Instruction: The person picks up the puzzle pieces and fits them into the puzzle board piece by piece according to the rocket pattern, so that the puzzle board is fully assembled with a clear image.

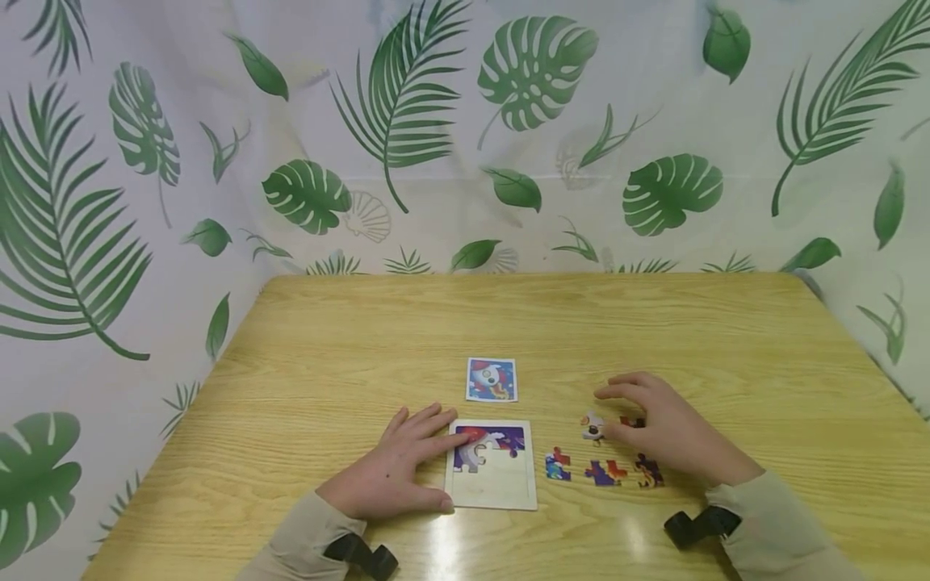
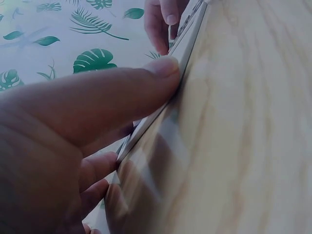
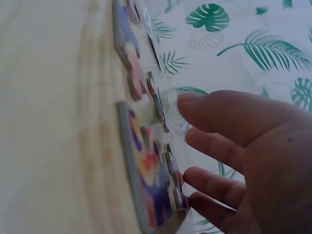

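Wooden table [image 1: 349,339], leaf-print curtain [image 1: 109,202] behind and on both sides.

Left hand [image 1: 395,472] lies flat at the left edge of the puzzle tray [image 1: 501,484], fingers straight. Its fingertips reach onto the tray's upper left corner and touch the pieces already set there. The left wrist view shows the thumb [image 2: 122,92] pressed against the tray's edge [image 2: 183,46]. Nothing is gripped; the hand only rests and presses.

The tray sits near the front edge of the table, slightly left of centre. Its top row is partly filled with purple, white and red pieces [image 1: 490,442]; the lower part is bare board.

Right hand [image 1: 664,432] hovers to the right of the tray, over the loose pieces, fingers loosely spread and bent. Its thumb and fingertips are at a white piece [image 1: 592,425]. Whether it is pinched or merely touched, I cannot tell. A red piece [image 1: 630,421] lies partly under the fingers.

More loose pieces lie in a row near the front, between tray and right wrist: a multicoloured one [image 1: 558,466], a purple and orange one [image 1: 605,472], a dark one [image 1: 648,470]. Right wrist view shows pieces [image 3: 146,175] edge-on, just beside the open fingers [image 3: 219,146].

A small reference picture card [image 1: 492,379] lies just beyond the tray, apart from it.

Black wrist straps [image 1: 701,526] on both beige sleeves [image 1: 770,524].
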`<act>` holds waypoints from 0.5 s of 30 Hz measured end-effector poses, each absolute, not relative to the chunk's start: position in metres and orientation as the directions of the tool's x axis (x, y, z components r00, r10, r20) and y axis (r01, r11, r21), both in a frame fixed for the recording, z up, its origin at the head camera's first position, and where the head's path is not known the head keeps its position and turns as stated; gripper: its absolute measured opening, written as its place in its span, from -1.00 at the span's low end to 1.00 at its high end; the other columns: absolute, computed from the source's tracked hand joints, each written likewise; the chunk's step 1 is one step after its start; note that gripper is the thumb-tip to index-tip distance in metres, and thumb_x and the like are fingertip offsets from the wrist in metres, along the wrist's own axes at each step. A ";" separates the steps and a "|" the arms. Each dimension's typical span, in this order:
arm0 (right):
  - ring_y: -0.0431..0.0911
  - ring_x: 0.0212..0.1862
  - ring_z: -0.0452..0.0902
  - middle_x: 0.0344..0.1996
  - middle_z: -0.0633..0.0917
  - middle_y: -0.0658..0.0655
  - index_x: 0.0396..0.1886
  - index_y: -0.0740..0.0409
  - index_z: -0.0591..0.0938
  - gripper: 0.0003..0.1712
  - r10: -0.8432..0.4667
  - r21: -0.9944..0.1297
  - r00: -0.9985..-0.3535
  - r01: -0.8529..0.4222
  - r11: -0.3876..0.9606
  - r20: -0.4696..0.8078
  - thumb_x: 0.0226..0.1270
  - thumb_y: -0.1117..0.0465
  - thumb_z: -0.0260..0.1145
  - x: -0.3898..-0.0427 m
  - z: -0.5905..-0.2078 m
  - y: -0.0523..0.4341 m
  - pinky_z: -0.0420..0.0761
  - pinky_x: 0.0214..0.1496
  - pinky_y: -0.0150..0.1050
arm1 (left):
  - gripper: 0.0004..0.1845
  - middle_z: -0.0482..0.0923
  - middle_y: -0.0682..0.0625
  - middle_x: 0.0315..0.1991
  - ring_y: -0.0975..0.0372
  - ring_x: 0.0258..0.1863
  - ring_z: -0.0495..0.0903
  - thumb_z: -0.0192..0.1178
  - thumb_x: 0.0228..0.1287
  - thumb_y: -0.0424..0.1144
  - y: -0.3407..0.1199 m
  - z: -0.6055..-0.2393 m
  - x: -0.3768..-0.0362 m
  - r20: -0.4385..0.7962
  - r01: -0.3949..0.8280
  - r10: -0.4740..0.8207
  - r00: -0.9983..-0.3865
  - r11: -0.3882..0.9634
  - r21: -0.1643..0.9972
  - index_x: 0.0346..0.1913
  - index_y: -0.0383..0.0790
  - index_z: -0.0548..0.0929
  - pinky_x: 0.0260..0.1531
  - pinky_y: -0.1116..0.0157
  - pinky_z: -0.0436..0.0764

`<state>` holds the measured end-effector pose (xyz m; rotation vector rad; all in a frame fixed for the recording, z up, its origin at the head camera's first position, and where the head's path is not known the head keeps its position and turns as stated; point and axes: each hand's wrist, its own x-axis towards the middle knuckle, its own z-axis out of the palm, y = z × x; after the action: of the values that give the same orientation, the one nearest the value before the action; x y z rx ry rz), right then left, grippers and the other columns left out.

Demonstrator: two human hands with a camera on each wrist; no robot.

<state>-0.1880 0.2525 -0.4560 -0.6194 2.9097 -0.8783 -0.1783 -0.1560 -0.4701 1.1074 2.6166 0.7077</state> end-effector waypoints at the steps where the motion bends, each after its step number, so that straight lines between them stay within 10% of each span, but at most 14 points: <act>1: 0.28 0.34 0.29 0.35 0.42 0.25 0.25 0.03 0.64 -0.46 -0.391 -0.545 -0.918 -0.363 0.756 0.069 0.35 -0.06 0.42 -0.187 -0.457 0.255 0.42 0.22 0.33 | -0.05 0.00 0.01 0.62 0.07 0.60 -0.18 0.34 0.14 0.33 -0.156 -0.470 -0.178 -0.012 0.614 0.719 -0.695 0.602 0.510 0.58 0.26 0.23 0.47 -0.17 -0.32; 15: 0.31 0.37 0.21 0.36 0.40 0.25 0.07 -0.09 0.73 -0.65 -0.398 -0.566 -0.915 -0.365 0.739 0.070 0.32 0.00 0.46 -0.186 -0.463 0.254 0.45 0.18 0.30 | -0.06 0.00 0.04 0.61 0.12 0.61 -0.20 0.34 0.15 0.32 -0.155 -0.470 -0.177 -0.024 0.602 0.713 -0.701 0.609 0.517 0.58 0.32 0.20 0.47 -0.15 -0.32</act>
<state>-0.1858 0.2543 -0.4633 -0.6321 2.8778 -0.9186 -0.1770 -0.1549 -0.4697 1.0830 2.6074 0.7123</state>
